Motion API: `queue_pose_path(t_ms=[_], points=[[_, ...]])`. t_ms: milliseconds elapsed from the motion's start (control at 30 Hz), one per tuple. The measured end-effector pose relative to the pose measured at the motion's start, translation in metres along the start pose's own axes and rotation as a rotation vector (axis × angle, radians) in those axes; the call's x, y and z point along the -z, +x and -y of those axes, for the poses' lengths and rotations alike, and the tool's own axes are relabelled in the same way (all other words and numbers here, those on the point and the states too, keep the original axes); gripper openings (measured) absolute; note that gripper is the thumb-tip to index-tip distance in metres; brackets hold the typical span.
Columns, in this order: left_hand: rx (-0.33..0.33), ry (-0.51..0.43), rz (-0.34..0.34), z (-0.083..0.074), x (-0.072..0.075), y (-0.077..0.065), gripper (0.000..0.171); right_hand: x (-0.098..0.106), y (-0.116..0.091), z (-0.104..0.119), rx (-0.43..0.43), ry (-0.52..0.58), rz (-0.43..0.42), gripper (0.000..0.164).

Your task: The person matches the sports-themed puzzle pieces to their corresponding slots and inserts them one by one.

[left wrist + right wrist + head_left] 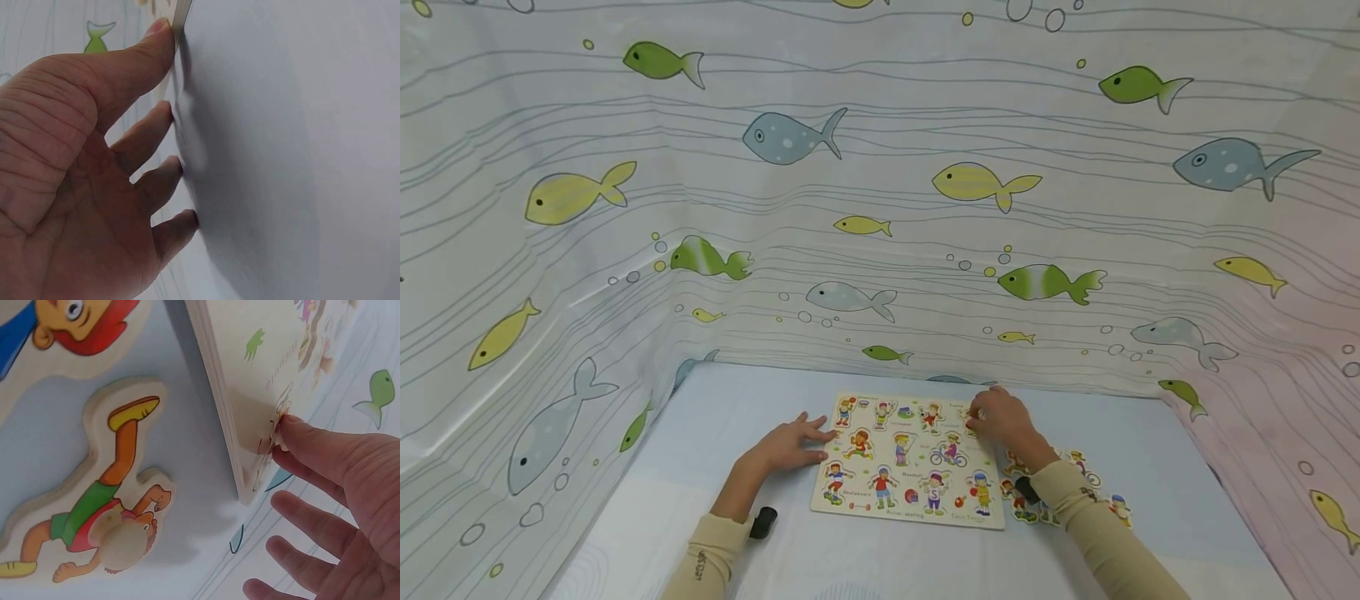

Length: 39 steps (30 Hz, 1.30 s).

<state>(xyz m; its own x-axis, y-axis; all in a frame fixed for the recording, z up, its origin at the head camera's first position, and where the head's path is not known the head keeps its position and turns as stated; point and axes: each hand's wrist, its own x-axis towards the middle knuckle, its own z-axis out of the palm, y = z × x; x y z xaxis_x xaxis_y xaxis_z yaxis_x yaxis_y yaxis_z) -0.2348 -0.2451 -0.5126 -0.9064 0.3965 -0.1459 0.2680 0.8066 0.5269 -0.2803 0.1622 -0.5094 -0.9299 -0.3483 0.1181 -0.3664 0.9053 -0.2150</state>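
Observation:
A wooden puzzle board (880, 454) with printed sports figures lies flat on the table. My left hand (792, 444) is at its left edge, fingers spread; in the left wrist view the thumb (159, 37) touches the board's edge and the other fingertips reach down to the table. Over the top right corner, my right hand (1006, 417) pinches a small puzzle piece (279, 436) between thumb and index finger, against the board. Its picture is mostly hidden by the fingers. The other right fingers are spread out beyond the board's edge.
Several loose puzzle pieces (1021, 502) lie right of the board, partly under the right forearm. Among them are a running figure (94, 512) and a red-haired figure (100, 331). A fish-patterned sheet (880, 258) rises behind the table and along its sides.

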Motion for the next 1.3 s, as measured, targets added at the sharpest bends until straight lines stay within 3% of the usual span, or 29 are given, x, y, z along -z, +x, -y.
queue_pose_path(t_ms=[1033,1300], points=[[-0.005,0.017,-0.005,0.001,-0.001,-0.001,0.043,0.012,-0.01,-0.004,0.008,0.046,0.03,0.016],[-0.003,0.018,-0.012,0.001,-0.001,0.0,0.043,0.023,-0.016,0.001,0.01,0.011,0.022,0.02]])
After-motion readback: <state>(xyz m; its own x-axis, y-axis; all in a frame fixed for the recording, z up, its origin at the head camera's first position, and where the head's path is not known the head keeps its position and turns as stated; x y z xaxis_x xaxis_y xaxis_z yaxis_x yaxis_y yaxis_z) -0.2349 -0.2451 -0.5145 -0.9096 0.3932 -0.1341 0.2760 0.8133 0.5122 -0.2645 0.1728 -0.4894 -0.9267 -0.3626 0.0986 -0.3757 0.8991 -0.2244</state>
